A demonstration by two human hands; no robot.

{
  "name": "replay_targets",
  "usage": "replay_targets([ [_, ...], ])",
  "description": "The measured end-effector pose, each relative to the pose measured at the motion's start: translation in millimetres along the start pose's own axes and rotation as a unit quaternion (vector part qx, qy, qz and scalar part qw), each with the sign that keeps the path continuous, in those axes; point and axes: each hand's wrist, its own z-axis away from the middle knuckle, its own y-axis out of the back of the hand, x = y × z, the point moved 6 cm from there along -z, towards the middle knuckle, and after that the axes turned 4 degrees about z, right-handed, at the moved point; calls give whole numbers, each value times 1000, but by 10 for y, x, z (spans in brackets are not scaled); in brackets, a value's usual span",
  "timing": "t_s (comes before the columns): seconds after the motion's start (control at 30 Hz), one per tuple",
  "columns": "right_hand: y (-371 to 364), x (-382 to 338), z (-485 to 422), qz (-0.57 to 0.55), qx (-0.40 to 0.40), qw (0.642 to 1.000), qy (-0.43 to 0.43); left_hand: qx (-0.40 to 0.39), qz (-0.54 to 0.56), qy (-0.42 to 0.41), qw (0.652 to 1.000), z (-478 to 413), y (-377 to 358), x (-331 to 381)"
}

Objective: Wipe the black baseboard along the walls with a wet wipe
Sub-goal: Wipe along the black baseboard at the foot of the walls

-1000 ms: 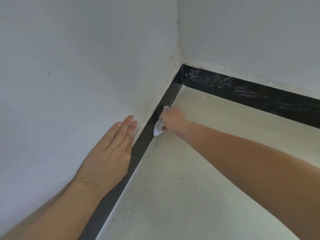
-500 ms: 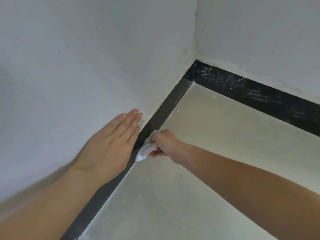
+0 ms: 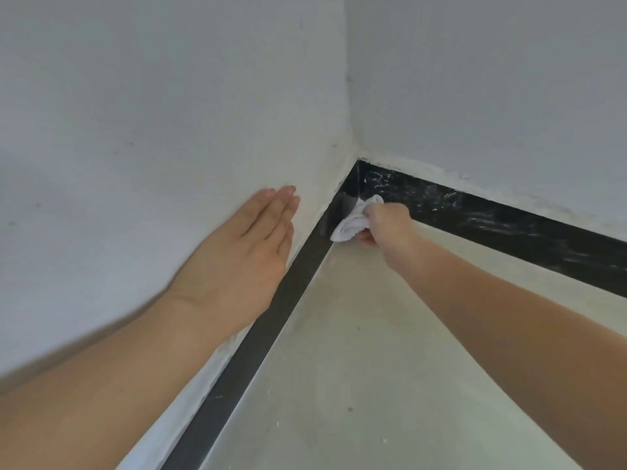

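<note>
Head camera view: the right hand (image 3: 385,223), reaching in from the right edge of the frame, is closed around a bunched white wet wipe (image 3: 353,222) and presses it against the black baseboard (image 3: 271,330) just below the room corner at centre frame. The left hand (image 3: 244,252) lies flat and open on the white wall (image 3: 135,130) at left, fingers together, holding nothing. The baseboard strip running to the right shows pale smears. The pale floor (image 3: 356,385) fills the lower centre.
</note>
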Motion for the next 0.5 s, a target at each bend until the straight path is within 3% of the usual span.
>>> replay_targets([
  [0.1, -289, 329, 202, 57, -87, 994, -44, -7, -13, 7, 1000, -7, -79, 11],
  [0.17, -456, 345, 198, 126, -112, 985, -27, -7, -25, 9, 1000, -23, -103, 12],
  [0.33, -217, 52, -194, 134, 26, 990, 35, -10, -48, 6, 999, -12, -115, 28],
  [0.5, 0, -25, -370, 120, 85, 988, 46, -15, -50, 15, 999, -9, -138, 27],
])
